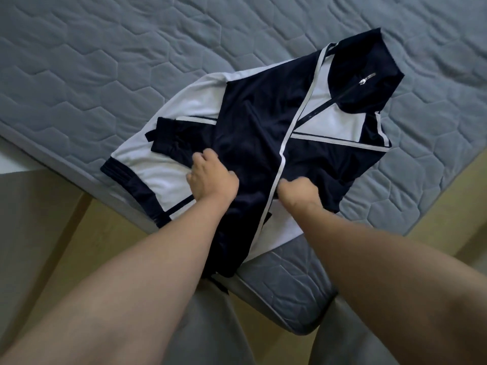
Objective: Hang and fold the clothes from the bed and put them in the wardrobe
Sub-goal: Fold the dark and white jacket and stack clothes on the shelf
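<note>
On the near corner of the bed (105,61) lies the navy-and-white jacket (250,114), sleeves folded across. We reach both arms over it: left grip (210,177) curled, pinching dark fabric, and right grip (299,192) fisted on the white-striped edge.

The left hand (213,177) sits near the middle of the view, and the right hand (297,191) is at its 3 o'clock side. Both arms are bare as far up as the view shows. At 6 o'clock, low down, what look like two legs wear plain grey trousers (210,325).
</note>
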Motion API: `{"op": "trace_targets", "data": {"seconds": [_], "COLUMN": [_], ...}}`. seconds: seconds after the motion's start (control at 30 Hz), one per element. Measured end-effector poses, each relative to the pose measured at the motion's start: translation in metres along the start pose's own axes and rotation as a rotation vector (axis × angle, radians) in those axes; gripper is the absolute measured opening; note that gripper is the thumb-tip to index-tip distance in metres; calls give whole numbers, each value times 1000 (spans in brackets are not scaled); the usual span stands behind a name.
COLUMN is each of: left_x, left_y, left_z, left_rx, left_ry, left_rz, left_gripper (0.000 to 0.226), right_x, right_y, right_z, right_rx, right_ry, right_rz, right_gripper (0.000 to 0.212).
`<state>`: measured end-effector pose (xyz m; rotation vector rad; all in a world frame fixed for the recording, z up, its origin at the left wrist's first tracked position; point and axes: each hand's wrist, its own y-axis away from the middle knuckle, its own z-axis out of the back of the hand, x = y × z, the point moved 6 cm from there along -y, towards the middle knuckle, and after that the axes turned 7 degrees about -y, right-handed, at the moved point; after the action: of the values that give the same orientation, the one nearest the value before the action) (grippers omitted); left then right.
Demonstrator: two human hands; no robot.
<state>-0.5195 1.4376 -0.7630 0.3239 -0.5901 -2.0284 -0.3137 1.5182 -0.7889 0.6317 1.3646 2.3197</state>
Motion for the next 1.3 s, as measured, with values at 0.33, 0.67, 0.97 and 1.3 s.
{"op": "trace_targets", "data": {"seconds": [0.33,0.67,0.97,1.3], "left_x": [-249,-308,-321,-336], "left_y": [-90,-144,-157,-156], "left_z": [44,34,51,46], "left_rx": [-28,-37,-30,-68], "left_ry": [-118,-338,-326,-356], "left_rz": [-544,-504,-476,-520], "left_gripper": [40,30,29,25], "right_x": [0,-25,-4,1], "right_y": [-86,-122,-136,-139], "right_z": [176,178,187,190], "right_rx": [-577,-276,-171,-197], "right_ry": [-274,-545,-364,-284], "right_rz": [-324,-248,-102,-35], "right_gripper": [61,47,28,39]}}
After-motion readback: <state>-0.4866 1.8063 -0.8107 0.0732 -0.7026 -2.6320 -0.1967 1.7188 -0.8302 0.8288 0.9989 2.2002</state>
